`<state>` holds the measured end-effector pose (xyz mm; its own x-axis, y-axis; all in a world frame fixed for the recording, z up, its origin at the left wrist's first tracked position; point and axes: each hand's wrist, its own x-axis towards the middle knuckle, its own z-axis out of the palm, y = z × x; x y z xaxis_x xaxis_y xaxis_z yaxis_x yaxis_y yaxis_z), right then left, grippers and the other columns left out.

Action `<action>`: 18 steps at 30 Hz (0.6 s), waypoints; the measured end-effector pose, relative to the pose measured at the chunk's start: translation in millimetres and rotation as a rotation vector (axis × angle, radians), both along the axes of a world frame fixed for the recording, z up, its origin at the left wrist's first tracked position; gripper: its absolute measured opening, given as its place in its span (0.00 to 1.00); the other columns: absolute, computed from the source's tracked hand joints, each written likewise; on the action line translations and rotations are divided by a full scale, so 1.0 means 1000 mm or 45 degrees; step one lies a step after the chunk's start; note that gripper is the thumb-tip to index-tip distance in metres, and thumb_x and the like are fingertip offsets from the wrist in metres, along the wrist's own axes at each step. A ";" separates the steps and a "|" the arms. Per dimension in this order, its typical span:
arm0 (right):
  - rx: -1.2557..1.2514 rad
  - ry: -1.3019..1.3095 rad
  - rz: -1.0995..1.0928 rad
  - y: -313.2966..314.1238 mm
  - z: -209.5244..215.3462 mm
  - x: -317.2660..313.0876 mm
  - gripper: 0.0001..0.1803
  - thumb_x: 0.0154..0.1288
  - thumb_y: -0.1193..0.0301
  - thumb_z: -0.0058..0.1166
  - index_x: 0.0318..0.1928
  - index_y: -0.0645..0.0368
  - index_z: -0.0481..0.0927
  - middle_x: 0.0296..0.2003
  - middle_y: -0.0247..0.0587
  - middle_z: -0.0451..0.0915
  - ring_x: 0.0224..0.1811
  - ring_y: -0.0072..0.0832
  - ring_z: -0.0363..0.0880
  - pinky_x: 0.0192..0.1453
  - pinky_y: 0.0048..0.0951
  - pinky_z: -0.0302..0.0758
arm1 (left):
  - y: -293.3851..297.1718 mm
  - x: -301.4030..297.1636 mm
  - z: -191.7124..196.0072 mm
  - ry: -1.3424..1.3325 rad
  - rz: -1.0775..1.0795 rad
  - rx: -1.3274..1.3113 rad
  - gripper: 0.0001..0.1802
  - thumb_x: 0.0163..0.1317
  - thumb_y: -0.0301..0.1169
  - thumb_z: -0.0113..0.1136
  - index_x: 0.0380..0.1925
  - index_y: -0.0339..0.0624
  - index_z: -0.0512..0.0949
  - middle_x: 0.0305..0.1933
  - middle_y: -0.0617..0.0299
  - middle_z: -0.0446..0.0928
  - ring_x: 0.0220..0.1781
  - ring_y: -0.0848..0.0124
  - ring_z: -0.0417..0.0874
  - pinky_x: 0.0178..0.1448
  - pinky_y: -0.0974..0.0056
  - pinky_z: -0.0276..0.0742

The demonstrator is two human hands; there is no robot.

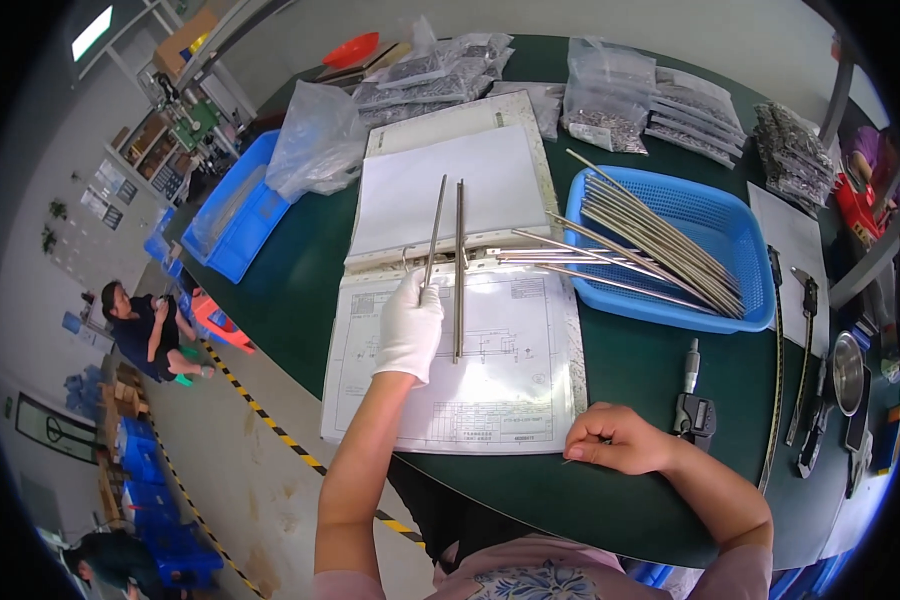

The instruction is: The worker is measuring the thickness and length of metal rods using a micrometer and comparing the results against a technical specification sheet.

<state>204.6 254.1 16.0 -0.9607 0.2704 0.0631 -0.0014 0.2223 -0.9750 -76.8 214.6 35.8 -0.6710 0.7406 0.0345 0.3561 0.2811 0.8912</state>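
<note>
In a white glove, my left hand (pixel 410 330) is closed around the lower end of a thin metal rod (pixel 436 225), which points away from me over an open binder (pixel 450 205). Just right of it, another slim metal rod or a close pair (pixel 459 290) lies across the binder's pages, over a printed drawing (pixel 370 400). My bare right hand (pixel 620 440) rests by the binder's lower right corner, thumb and fingers pressed together. A tiny thin sliver shows at its fingertips, too small to name. Several more rods (pixel 660 235) lean in a blue basket (pixel 660 314), some sticking out over the binder.
A digital micrometer (pixel 694 410), calipers (pixel 808 300) and a round metal dish (pixel 848 375) lie on the right of the green table (pixel 530 490). Bags of small metal parts (pixel 610 95) line the back. A blue bin (pixel 235 215) stands left; a person (pixel 145 325) sits beyond.
</note>
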 end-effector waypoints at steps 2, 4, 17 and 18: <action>-0.004 -0.007 -0.005 0.001 -0.003 0.001 0.05 0.59 0.71 0.55 0.31 0.59 0.78 0.25 0.33 0.76 0.29 0.23 0.71 0.33 0.23 0.65 | 0.010 0.001 0.002 -0.026 0.050 -0.124 0.11 0.62 0.30 0.48 0.42 0.40 0.73 0.23 0.62 0.73 0.23 0.74 0.73 0.32 0.67 0.71; -0.059 0.029 0.010 -0.001 -0.009 0.000 0.05 0.59 0.70 0.54 0.31 0.58 0.78 0.22 0.32 0.74 0.25 0.23 0.68 0.30 0.24 0.64 | 0.012 0.004 0.001 0.491 -0.002 -0.122 0.12 0.60 0.31 0.51 0.42 0.42 0.74 0.29 0.60 0.76 0.26 0.72 0.75 0.35 0.67 0.72; -0.093 0.153 0.016 -0.002 -0.008 -0.006 0.07 0.59 0.70 0.53 0.28 0.59 0.75 0.15 0.36 0.70 0.17 0.24 0.66 0.23 0.26 0.61 | 0.041 0.058 0.044 -0.452 -0.014 0.223 0.10 0.57 0.34 0.60 0.32 0.39 0.78 0.22 0.67 0.75 0.16 0.83 0.65 0.20 0.77 0.61; -0.073 0.164 0.022 -0.001 -0.009 -0.007 0.07 0.59 0.70 0.53 0.28 0.59 0.75 0.14 0.36 0.69 0.16 0.24 0.66 0.23 0.26 0.61 | 0.043 0.054 0.042 -0.448 -0.027 0.218 0.10 0.57 0.34 0.60 0.32 0.39 0.78 0.22 0.67 0.75 0.16 0.83 0.65 0.20 0.77 0.61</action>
